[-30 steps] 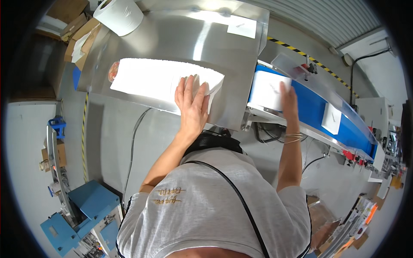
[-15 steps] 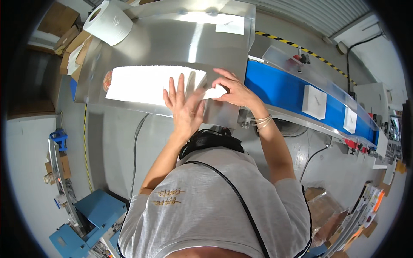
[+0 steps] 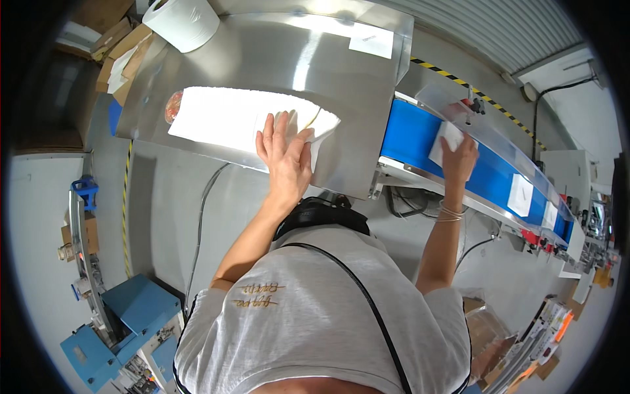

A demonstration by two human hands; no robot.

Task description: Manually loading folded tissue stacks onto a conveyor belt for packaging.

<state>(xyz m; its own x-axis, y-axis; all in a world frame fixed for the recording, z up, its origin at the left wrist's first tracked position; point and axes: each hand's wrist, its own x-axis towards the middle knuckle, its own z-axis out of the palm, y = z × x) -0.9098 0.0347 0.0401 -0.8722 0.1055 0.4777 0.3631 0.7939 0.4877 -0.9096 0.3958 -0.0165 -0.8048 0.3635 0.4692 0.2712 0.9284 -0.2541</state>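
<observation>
A long row of thin white packets point(image 3: 216, 115), packed close together, lies on the steel table in front of me. At its right end the packets lean apart and fan out. My left hand point(image 3: 287, 164) rests on that end with its fingers stretched out over the packets. A reddish rounded thing point(image 3: 173, 107) shows at the row's left end. Over the blue conveyor belt point(image 3: 407, 134), my right hand point(image 3: 461, 161) grips a single flat white packet point(image 3: 447, 139) by its near right side. The fingertips partly cover it, and whether it touches the belt is hard to tell.
Further along the belt lie two more white packets point(image 3: 520, 195). A clear guard point(image 3: 499, 138) runs along the belt's far side. On the steel table point(image 3: 262, 62) stand a large white roll point(image 3: 187, 26) and a white paper point(image 3: 372, 41). Cardboard boxes point(image 3: 125, 59) are at the left.
My right hand has moved right, from the row's end to the belt, with a white packet. The two packets on the belt have travelled further right. My left hand stays on the row.
</observation>
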